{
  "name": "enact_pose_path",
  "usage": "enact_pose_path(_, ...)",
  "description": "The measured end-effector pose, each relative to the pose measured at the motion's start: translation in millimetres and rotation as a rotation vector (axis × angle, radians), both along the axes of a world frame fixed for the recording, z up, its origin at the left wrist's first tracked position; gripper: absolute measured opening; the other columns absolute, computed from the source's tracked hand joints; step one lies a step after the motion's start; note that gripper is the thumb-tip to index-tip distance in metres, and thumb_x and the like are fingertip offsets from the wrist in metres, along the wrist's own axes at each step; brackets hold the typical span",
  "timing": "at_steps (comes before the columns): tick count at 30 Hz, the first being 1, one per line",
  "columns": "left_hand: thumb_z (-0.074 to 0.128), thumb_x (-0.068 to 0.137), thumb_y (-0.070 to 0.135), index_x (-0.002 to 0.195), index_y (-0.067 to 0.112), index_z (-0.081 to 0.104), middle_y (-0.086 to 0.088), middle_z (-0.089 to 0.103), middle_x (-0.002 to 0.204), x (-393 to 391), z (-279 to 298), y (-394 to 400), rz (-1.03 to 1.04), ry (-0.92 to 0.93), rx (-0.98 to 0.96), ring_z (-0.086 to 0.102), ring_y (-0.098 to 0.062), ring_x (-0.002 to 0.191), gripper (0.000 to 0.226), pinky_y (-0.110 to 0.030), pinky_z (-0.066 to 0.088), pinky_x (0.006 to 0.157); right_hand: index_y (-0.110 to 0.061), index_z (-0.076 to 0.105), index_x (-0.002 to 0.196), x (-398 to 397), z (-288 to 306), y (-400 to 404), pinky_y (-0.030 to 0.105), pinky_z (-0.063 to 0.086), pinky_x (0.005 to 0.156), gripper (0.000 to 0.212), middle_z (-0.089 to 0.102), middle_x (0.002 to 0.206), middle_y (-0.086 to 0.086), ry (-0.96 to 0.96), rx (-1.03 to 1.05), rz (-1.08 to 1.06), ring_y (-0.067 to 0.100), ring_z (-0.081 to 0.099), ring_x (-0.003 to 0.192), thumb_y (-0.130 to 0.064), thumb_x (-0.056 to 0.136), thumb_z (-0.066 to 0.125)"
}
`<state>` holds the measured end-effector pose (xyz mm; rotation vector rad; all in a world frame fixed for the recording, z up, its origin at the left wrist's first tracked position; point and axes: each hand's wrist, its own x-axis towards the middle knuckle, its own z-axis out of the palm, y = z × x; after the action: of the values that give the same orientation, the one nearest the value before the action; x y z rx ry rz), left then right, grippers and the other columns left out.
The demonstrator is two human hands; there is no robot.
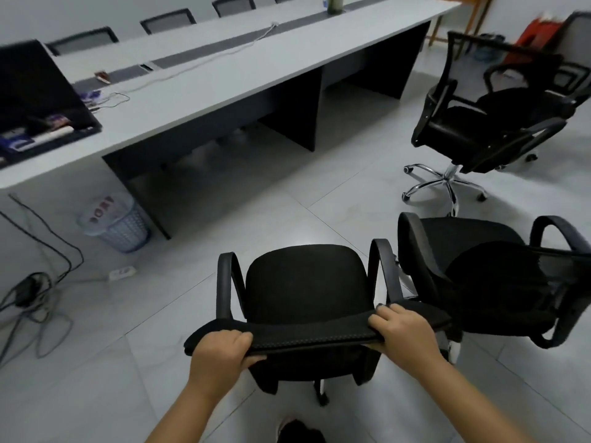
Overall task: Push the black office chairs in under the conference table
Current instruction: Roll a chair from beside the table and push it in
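- You hold the near chair (pixel 303 282) by the top edge of its backrest, your left hand (pixel 220 350) clamped near the left corner and your right hand (pixel 399 334) clamped near the right, fingers curled over the top and thumbs beneath.
- That wide two-handed hold probably serves steering: with a hand at each end of the backrest you can turn the chair on its casters as well as shove it.
- The chair stands on the floor (pixel 256 203) right in front of you, well apart from the table (pixel 224 81), not yet under it.
- Its seat faces away from you, toward the table's near long edge; its armrests run front to back, roughly square to that edge.
- The table's long axis runs from lower left to upper right, with open bays between its dark panels; the seat points about at the leftmost bay.
- A second chair (pixel 479 276) sits just beside your right hand, turned askew; a third chair (pixel 499 107) stands farther off to the right, also out on the floor.
- A basket (pixel 118 225) stands by the table's near end, and cables (pixel 38 282) trail on the floor to your left, so a straight push looks wiser than a swing to the left.
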<state>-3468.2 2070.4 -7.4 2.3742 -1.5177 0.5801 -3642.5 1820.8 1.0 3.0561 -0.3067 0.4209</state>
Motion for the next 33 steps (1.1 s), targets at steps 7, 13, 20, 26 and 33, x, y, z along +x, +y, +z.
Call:
enact_pose_path(7, 0.019, 0.094, 0.054, 0.051, 0.014, 0.068, 0.005, 0.057, 0.040, 75.0, -6.4, -42.9, 0.021, -0.035, -0.035, 0.053, -0.011, 0.034, 0.076, -0.018, 0.041, 0.042, -0.024, 0.061, 0.047, 76.1, -0.4, -39.0, 0.011, 0.038, 0.035, 0.043, 0.057, 0.046, -0.006, 0.004, 0.045, -0.008, 0.010, 0.055, 0.042, -0.058, 0.034, 0.083)
enact_pose_path(13, 0.015, 0.094, 0.054, 0.050, 0.018, 0.066, 0.007, 0.056, 0.041, 131.1, 1.3, -80.6, 0.043, -0.032, -0.022, 0.052, -0.009, 0.035, 0.077, -0.018, 0.041, 0.041, -0.022, 0.058, 0.043, 138.3, -2.8, -72.0, 0.011, 0.038, 0.035, 0.044, 0.055, 0.044, -0.007, 0.033, 0.072, 0.013, 0.010, 0.055, 0.041, -0.056, 0.031, 0.084)
enact_pose_path(20, 0.017, 0.093, 0.056, 0.049, 0.016, 0.066, 0.005, 0.054, 0.040, 157.5, -7.0, -125.1, 0.162, 0.039, -0.045, 0.052, -0.012, 0.035, 0.077, -0.024, 0.036, 0.054, -0.019, 0.057, 0.043, 198.4, -7.2, -143.3, 0.013, 0.038, 0.034, 0.048, 0.055, 0.045, -0.005, -0.006, -0.018, 0.149, 0.015, 0.055, 0.040, -0.053, 0.028, 0.087)
enact_pose_path(26, 0.021, 0.089, 0.060, 0.048, 0.016, 0.065, 0.005, 0.055, 0.040, 167.8, -1.7, -178.2, 0.323, 0.114, 0.010, 0.053, -0.011, 0.036, 0.074, -0.015, 0.043, 0.038, -0.015, 0.057, 0.044, 261.2, -2.9, -214.4, 0.015, 0.037, 0.035, 0.047, 0.054, 0.045, -0.002, -0.033, -0.045, 0.309, 0.018, 0.052, 0.038, -0.045, 0.031, 0.090)
enact_pose_path(33, 0.085, 0.036, 0.054, 0.049, 0.014, 0.064, 0.003, 0.053, 0.039, 205.1, 5.7, -238.1, 0.531, 0.159, 0.182, 0.051, -0.012, 0.033, 0.046, -0.013, 0.042, 0.036, -0.013, 0.058, 0.046, 357.1, -1.8, -279.7, 0.016, 0.038, 0.035, 0.046, 0.054, 0.044, 0.000, -0.068, -0.039, 0.501, 0.019, 0.052, 0.038, -0.044, 0.034, 0.090)
